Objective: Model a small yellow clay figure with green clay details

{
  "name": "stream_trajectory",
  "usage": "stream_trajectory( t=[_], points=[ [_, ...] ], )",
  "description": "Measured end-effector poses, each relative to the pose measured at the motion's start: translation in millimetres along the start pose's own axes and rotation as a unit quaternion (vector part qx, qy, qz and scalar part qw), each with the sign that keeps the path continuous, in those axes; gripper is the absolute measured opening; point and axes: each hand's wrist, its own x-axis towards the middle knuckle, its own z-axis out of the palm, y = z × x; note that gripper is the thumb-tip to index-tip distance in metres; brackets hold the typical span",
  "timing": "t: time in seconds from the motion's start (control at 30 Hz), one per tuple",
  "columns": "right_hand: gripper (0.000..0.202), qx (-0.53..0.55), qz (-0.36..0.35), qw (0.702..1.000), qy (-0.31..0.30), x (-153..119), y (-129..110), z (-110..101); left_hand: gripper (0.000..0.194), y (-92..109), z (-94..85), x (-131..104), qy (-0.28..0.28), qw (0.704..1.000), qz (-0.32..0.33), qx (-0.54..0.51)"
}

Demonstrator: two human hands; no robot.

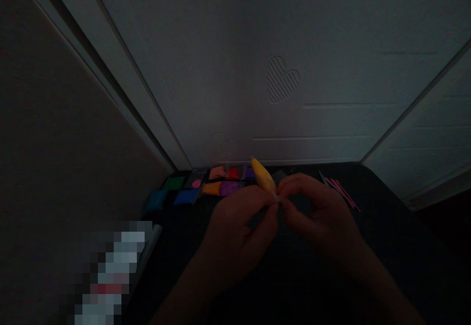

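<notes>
Above the dark table, both of my hands pinch the near end of a small clear bag with soft yellow stuff, perhaps modelling clay (262, 174). The bag tilts up and away to the left, its pointed far corner free. My left hand (241, 222) grips the bag's end between thumb and fingertips. From the other side, my right hand (318, 212) closes its thumb and forefinger on the same end, touching the left fingertips. Shadow makes the exact grip hard to see.
Behind my hands lie several small coloured packets, among them blue (186, 197), green (174, 183), orange (211, 188) and red (233, 173). Thin pink sticks (342, 193) rest at the right. A pale panel (228, 69) with embossed hearts closes off the table's (176, 271) back. A blurred-out item (114, 271) stands at left.
</notes>
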Motion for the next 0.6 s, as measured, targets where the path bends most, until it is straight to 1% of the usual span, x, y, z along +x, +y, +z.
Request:
stream_trajectory(
  t=[0.17, 0.37, 0.47, 0.6],
  points=[
    [0.010, 0.031, 0.022, 0.999, -0.019, -0.5, -0.9, -0.2, 0.010, -1.1, -2.2, -1.0, 0.007, 1.000, 0.019, -0.011],
    [0.010, 0.051, 0.036, 0.997, -0.040, -2.0, -2.4, -1.4, 0.013, -1.2, -5.8, -3.1, -0.041, 0.998, 0.003, -0.037],
    [0.011, 0.061, 0.033, 0.997, -0.036, -2.6, -2.3, -0.5, 0.014, -0.6, -6.4, -3.5, -0.044, 0.998, -0.008, -0.050],
    [0.010, 0.067, 0.047, 0.996, -0.036, -3.4, -1.8, 0.4, 0.013, 0.0, -6.6, -2.9, -0.043, 0.997, -0.007, -0.062]
  ],
)
